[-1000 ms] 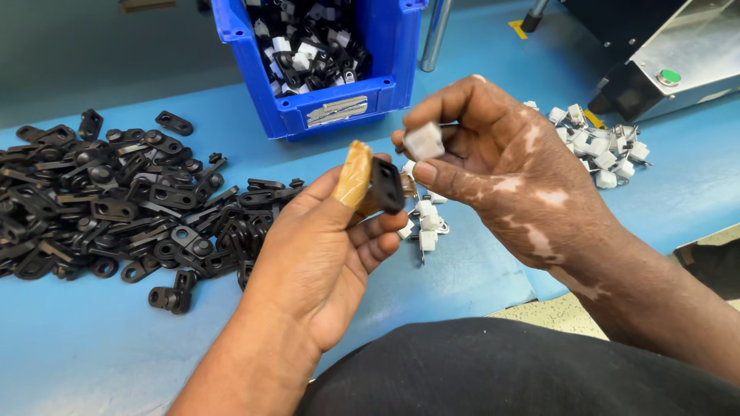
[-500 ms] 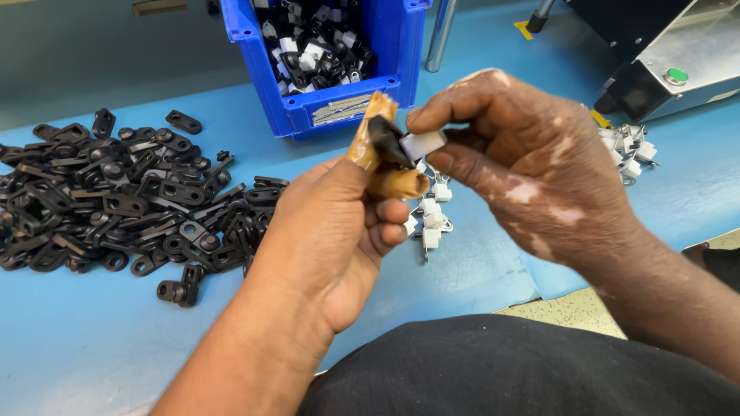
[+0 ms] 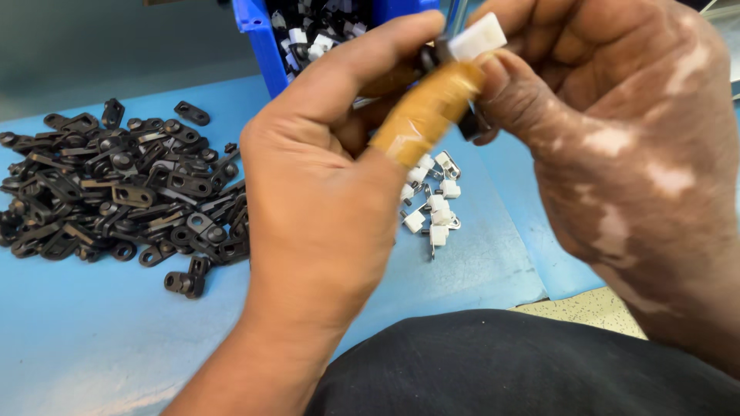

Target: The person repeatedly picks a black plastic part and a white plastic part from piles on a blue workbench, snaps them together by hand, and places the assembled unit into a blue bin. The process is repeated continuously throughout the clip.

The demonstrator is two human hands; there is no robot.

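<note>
Both grips pinched on one black part (image 3: 470, 123) and white clip (image 3: 478, 36).

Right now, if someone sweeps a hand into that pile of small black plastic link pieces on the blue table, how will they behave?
The pile of small black plastic link pieces would probably scatter and slide: the pieces lie loose, and the blue table looks smooth. They look rigid and light. Flat shapes suggest they won't roll, though eyelets may snag each other.

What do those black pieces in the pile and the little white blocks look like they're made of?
Black pieces: probably moulded plastic, matte with a faint sheen and identical shapes. White blocks: likely smooth white plastic, with thin metal-looking pins sticking out.
</note>
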